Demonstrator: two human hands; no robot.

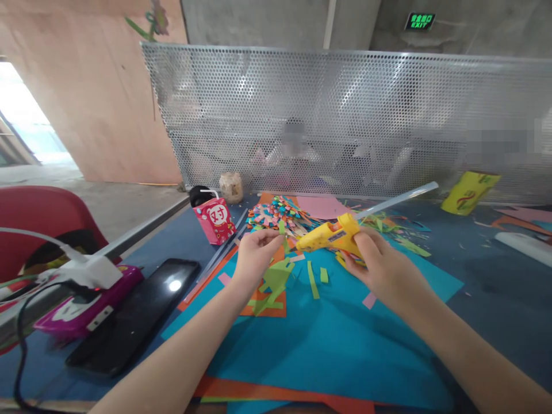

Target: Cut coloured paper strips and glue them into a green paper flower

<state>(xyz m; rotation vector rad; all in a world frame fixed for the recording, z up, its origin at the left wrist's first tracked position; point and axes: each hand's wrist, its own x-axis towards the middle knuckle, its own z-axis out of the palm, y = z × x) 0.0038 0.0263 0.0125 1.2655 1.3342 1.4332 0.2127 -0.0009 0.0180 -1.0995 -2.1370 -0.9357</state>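
Observation:
My right hand (382,264) grips a yellow glue gun (330,236) with a long clear glue stick (399,199) poking out of its back; the nozzle points left. My left hand (255,253) pinches a small green paper strip (282,228) just in front of the nozzle. Both hands hover over a teal paper sheet (345,339) strewn with green paper cuttings (276,279). An orange sheet (265,305) lies under the green scraps.
A pile of multicoloured paper strips (278,213) lies behind the hands. To the left stand a pink drink carton (214,220), a black phone (138,313), a magenta case (81,307) and a white power strip (92,270). A perforated metal screen (345,121) closes the back; a yellow packet (470,191) is far right.

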